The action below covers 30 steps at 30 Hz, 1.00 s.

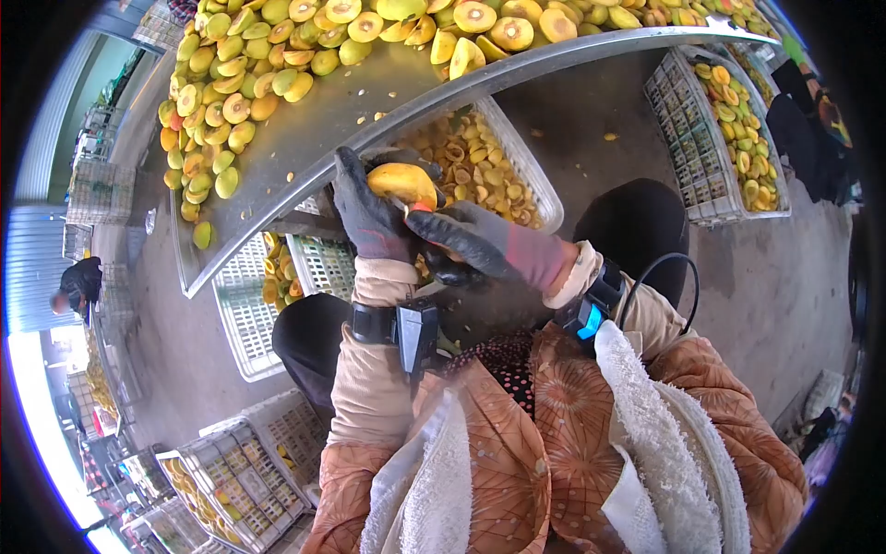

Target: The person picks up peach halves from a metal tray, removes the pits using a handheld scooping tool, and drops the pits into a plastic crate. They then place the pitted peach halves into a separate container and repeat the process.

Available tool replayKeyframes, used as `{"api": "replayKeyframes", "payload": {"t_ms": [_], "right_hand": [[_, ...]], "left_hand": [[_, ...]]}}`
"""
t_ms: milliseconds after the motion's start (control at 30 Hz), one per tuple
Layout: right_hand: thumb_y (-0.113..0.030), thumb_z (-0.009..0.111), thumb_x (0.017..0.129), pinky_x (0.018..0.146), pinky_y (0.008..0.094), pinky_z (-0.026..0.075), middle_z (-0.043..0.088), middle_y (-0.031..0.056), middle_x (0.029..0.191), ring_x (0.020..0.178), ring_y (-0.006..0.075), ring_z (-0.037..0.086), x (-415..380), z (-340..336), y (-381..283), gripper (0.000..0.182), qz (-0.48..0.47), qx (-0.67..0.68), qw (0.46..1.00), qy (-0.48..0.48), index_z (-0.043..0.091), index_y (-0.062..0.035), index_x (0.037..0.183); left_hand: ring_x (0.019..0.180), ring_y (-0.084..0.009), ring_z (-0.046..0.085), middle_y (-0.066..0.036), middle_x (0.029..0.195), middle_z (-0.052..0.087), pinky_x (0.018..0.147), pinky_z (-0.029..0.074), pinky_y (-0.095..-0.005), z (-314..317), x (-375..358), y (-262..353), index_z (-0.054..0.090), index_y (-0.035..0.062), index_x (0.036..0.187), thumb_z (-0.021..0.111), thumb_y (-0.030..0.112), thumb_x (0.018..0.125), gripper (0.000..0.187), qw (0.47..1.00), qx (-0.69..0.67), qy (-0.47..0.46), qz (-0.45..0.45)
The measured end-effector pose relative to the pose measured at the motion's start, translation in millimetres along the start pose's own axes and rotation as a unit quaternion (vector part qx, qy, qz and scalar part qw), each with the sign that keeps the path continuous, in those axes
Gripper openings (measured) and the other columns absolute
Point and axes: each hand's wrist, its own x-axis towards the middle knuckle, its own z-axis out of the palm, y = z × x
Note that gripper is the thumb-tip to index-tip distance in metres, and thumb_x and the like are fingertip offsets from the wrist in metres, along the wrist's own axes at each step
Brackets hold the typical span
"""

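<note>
My left hand (367, 217), in a grey and black glove, is closed around a yellow peach (399, 182) with a reddish patch at its lower end. My right hand (494, 242), in a similar glove with a pink cuff, has its fingers curled and its thumb against that reddish end. Whether a small tool sits in the right fingers is hidden. Both hands are just below the near rim of a metal table (323, 115). Many cut peach halves (235, 109) are heaped on it, several showing their stones.
Under the table edge stands a white crate (531, 162) of brownish-yellow pieces. Another white crate (242, 342) is at my left knee. More fruit-filled crates stand at right (688, 138) and lower left (235, 480). A person (81, 282) is at far left.
</note>
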Motion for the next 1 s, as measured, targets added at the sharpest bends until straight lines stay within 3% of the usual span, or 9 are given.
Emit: {"api": "replayKeyframes", "payload": {"t_ms": [167,433,467,500,567,700,767,867,1000], "right_hand": [[-0.047,0.055,0.086,0.044,0.0206,0.033,0.047,-0.0026,0.059,0.050,0.0060,0.043,-2.5,4.7,-15.2,0.040,0.056,-0.091,0.994,-0.035,0.055,-0.0093,0.073],[-0.050,0.046,0.090,0.045,0.0192,0.030,0.045,-0.0014,0.063,0.051,0.0068,0.040,8.7,13.3,18.0,0.043,0.065,0.128,0.976,-0.165,0.053,-0.0097,0.078],[-0.051,0.045,0.090,0.045,0.0191,0.030,0.043,-0.0018,0.063,0.051,0.0067,0.038,10.4,15.2,19.2,0.043,-0.019,0.081,0.979,-0.188,0.052,-0.0107,0.078],[-0.051,0.045,0.090,0.045,0.0191,0.030,0.043,-0.0018,0.063,0.051,0.0067,0.038,11.5,11.6,19.4,0.043,-0.021,0.079,0.978,-0.190,0.052,-0.0107,0.078],[-0.052,0.045,0.090,0.046,0.0197,0.033,0.043,-0.0008,0.063,0.053,0.0074,0.041,15.6,-2.5,21.7,0.042,0.122,0.223,0.966,-0.053,0.051,-0.0113,0.080],[-0.053,0.041,0.090,0.042,0.0235,0.032,0.049,0.0010,0.064,0.050,0.0094,0.045,30.9,-0.8,45.4,0.045,0.127,0.196,0.971,0.052,0.053,-0.0110,0.081],[-0.053,0.038,0.092,0.038,0.0254,0.029,0.046,0.0008,0.056,0.043,0.0092,0.042,24.5,5.5,12.2,0.048,0.112,0.032,0.991,0.064,0.054,-0.0102,0.076],[-0.054,0.033,0.092,0.035,0.0259,0.029,0.044,0.0006,0.048,0.035,0.0100,0.037,33.2,0.9,3.8,0.055,0.139,0.026,0.986,0.091,0.055,-0.0076,0.072],[-0.055,0.030,0.092,0.036,0.0225,0.032,0.050,0.0035,0.051,0.035,0.0109,0.041,46.9,-9.8,8.8,0.060,0.160,0.039,0.979,0.124,0.054,-0.0064,0.066]], "left_hand": [[0.068,-0.0178,0.060,-0.010,0.079,0.062,0.065,0.048,-0.0284,-14.5,-2.2,-14.9,0.056,-0.0025,0.094,0.042,0.037,0.095,0.042,0.964,0.155,0.112,0.182],[0.082,-0.0232,0.061,-0.011,0.095,0.063,0.071,0.051,-0.0326,-41.7,-10.0,19.5,0.055,0.0018,0.100,0.047,0.035,0.091,0.035,0.958,-0.260,-0.072,-0.091],[0.089,-0.0230,0.059,-0.011,0.104,0.060,0.071,0.051,-0.0325,-85.2,1.9,4.6,0.052,0.0014,0.107,0.050,0.036,0.088,0.039,0.989,0.091,-0.053,0.104],[0.096,-0.0229,0.057,-0.011,0.114,0.057,0.071,0.051,-0.0325,-116.3,9.4,2.1,0.049,0.0010,0.114,0.053,0.036,0.086,0.045,0.858,0.427,-0.026,0.283],[0.086,-0.0230,0.060,-0.011,0.105,0.058,0.077,0.049,-0.0366,-129.5,5.9,44.3,0.037,-0.0007,0.129,0.058,0.040,0.080,0.067,0.967,-0.220,-0.091,0.086],[0.104,-0.0217,0.055,-0.015,0.129,0.046,0.075,0.048,-0.0290,-151.4,25.9,88.2,0.038,0.0021,0.129,0.043,0.039,0.090,0.054,0.890,-0.449,-0.071,0.047],[0.092,-0.0226,0.058,-0.014,0.118,0.055,0.059,0.045,-0.0235,-123.3,61.7,99.1,0.043,0.0044,0.127,0.042,0.039,0.091,0.050,0.998,-0.034,0.046,0.023],[0.073,-0.0195,0.062,-0.013,0.104,0.060,0.052,0.043,-0.0258,-72.8,142.6,102.8,0.049,0.0074,0.122,0.050,0.030,0.090,0.039,0.950,0.298,0.069,0.068],[0.102,-0.0364,0.055,-0.021,0.106,0.060,0.084,0.045,-0.0410,-71.0,265.1,71.6,0.047,0.0096,0.124,0.061,0.035,0.079,0.053,0.617,0.756,0.016,0.219]]}}
